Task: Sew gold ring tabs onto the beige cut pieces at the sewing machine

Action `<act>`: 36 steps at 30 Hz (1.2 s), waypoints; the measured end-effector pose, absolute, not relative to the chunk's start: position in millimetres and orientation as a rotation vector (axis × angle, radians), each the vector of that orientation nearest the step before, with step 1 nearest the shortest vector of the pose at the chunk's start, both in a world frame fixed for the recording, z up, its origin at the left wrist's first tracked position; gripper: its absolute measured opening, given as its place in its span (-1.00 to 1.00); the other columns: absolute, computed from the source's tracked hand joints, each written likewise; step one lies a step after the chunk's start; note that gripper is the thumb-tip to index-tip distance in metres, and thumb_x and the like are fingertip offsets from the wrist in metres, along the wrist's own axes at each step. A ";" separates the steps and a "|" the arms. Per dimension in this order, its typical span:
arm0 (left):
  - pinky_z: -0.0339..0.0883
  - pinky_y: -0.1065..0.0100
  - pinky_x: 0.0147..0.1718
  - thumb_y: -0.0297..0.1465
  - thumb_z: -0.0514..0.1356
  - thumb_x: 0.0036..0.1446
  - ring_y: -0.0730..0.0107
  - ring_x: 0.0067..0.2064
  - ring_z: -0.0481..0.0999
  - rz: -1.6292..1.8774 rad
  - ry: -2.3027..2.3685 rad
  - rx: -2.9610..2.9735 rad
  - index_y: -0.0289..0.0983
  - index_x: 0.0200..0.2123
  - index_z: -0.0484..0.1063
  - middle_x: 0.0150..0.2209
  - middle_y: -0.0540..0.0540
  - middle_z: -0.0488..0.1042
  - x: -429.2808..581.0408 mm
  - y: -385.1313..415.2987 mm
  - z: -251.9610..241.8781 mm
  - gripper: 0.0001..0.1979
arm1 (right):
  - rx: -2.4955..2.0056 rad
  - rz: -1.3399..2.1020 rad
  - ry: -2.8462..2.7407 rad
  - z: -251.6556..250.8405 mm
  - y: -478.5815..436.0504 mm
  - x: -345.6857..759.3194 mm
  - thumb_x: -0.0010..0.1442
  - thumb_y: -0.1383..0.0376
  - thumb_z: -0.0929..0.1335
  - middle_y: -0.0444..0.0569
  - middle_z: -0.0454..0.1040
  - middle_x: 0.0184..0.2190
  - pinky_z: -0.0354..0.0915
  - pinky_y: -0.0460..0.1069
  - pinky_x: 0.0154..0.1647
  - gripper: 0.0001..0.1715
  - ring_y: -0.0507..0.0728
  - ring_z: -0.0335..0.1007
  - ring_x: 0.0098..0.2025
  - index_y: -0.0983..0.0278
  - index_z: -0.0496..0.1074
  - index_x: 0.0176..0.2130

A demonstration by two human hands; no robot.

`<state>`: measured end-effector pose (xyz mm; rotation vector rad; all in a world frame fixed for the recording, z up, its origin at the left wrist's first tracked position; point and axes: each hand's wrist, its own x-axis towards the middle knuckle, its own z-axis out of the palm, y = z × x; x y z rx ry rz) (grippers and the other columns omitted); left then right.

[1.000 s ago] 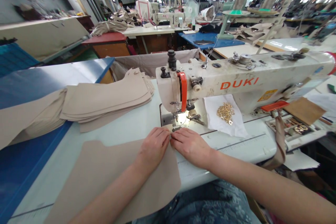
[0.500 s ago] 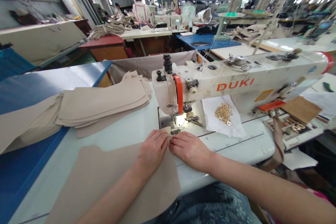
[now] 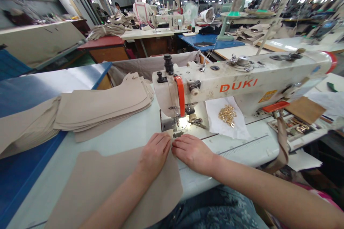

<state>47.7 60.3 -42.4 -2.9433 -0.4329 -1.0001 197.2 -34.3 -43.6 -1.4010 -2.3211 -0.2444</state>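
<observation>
A large beige fabric panel (image 3: 107,175) lies flat on the pale sewing table, its near part reaching my lap. At its upper right corner, just in front of the sewing machine's (image 3: 236,82) lit needle area, my two hands meet. My left hand (image 3: 158,152) has its fingers closed on the panel's edge. My right hand (image 3: 192,152) is pinched at the same corner, fingertips touching or nearly touching the left ones. A small beige bit of the panel (image 3: 169,132) shows beyond my left fingers. What lies between the fingertips is hidden.
Stacked beige panels (image 3: 104,109) lie on the left, overlapping a blue table (image 3: 34,175). Small gold metal rings (image 3: 227,114) rest on a white cloth (image 3: 242,128) under the machine arm. A parts tray (image 3: 298,128) is at the right. Another person (image 3: 142,10) works further back.
The whole view has shifted slightly, with the scene sliding a little left. Both hands stay at the same corner of the panel, and their grip looks unchanged.
</observation>
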 end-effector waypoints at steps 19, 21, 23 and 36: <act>0.46 0.25 -0.26 -0.49 -0.01 0.25 0.30 -0.28 0.47 -1.020 -0.459 -3.040 -0.31 -0.32 0.45 -0.34 -0.13 0.52 42.3 63.4 -43.1 -0.77 | -1.456 -0.300 -2.314 -42.7 -30.5 194.8 0.26 0.38 0.28 0.05 0.44 -0.22 0.23 0.05 0.00 -0.86 0.15 0.29 -0.14 0.36 0.42 -0.31; 0.46 0.24 -0.25 -0.49 0.00 0.25 0.30 -0.27 0.49 -1.013 -0.474 -3.041 -0.30 -0.30 0.46 -0.33 -0.13 0.53 40.8 63.3 -43.4 -0.77 | -1.463 -0.288 -2.324 -42.6 -30.2 194.3 0.26 0.39 0.29 0.04 0.44 -0.24 0.23 0.05 -0.01 -0.88 0.15 0.29 -0.15 0.36 0.42 -0.32; 0.47 0.24 -0.26 -0.49 0.00 0.25 0.30 -0.27 0.49 -1.014 -0.475 -3.034 -0.31 -0.30 0.46 -0.33 -0.14 0.54 41.0 63.5 -43.7 -0.77 | -1.463 -0.286 -2.330 -42.5 -29.3 195.0 0.25 0.38 0.30 0.03 0.44 -0.24 0.22 0.04 -0.01 -0.89 0.15 0.29 -0.16 0.35 0.41 -0.32; 0.44 0.28 -0.26 -0.46 -0.07 0.29 0.32 -0.29 0.49 -1.008 -0.369 -2.977 -0.31 -0.33 0.43 -0.35 -0.11 0.55 81.6 87.2 -44.9 -0.71 | -1.572 -0.297 -2.330 -41.8 -11.8 228.2 0.26 0.36 0.30 0.02 0.45 -0.22 0.25 0.03 -0.17 -0.90 0.15 0.32 -0.17 0.33 0.39 -0.30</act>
